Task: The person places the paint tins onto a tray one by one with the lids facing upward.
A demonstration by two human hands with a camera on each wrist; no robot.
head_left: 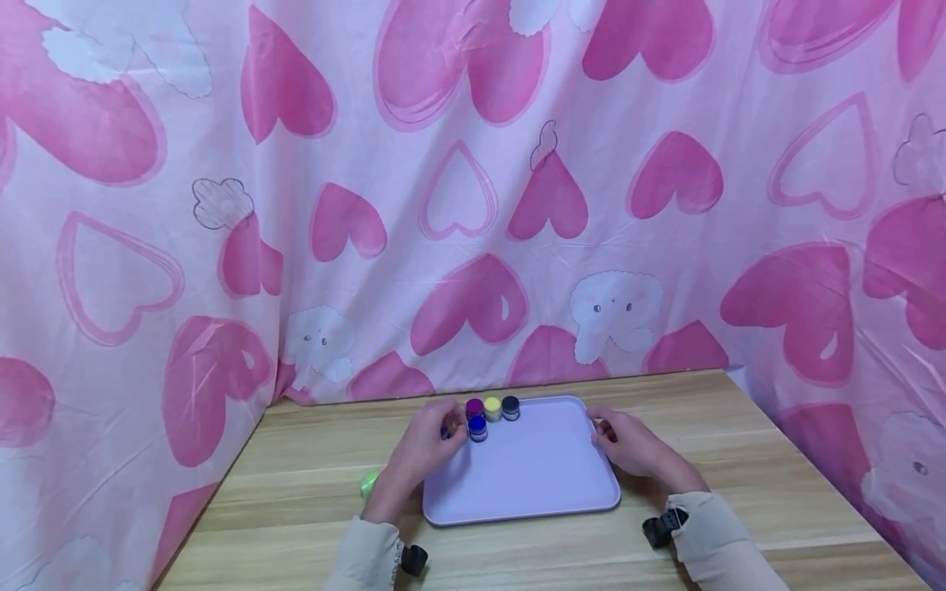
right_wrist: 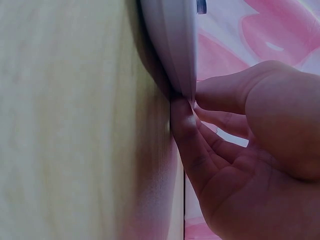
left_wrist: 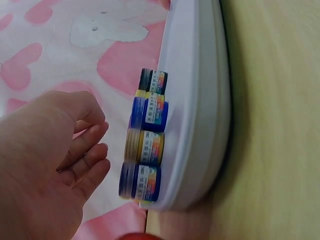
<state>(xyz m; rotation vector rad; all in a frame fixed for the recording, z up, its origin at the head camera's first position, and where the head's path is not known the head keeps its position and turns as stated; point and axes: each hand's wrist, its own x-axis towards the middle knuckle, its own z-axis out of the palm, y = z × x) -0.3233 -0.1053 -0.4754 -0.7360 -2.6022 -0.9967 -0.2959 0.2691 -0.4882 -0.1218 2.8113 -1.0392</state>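
Note:
A pale lilac tray [head_left: 528,480] lies on the wooden table, with several small paint jars grouped at its far left corner. Among them are a purple jar [head_left: 475,406], a yellow jar [head_left: 492,409], a black jar [head_left: 511,408] and a blue jar [head_left: 478,428]. My left hand [head_left: 434,431] is over the tray's left side, its fingers loosely bent and holding nothing. In the left wrist view it stands apart from an ochre jar [left_wrist: 144,146] and a dark blue jar [left_wrist: 140,181]. At the tray's right edge, my right hand [head_left: 628,442] pinches the rim between thumb and fingers.
A bright green object [head_left: 368,483] lies on the table left of the tray, partly behind my left wrist. Pink heart-patterned curtains [head_left: 458,205] hang around the back and sides of the table [head_left: 296,509]. Black straps with cameras sit on both wrists.

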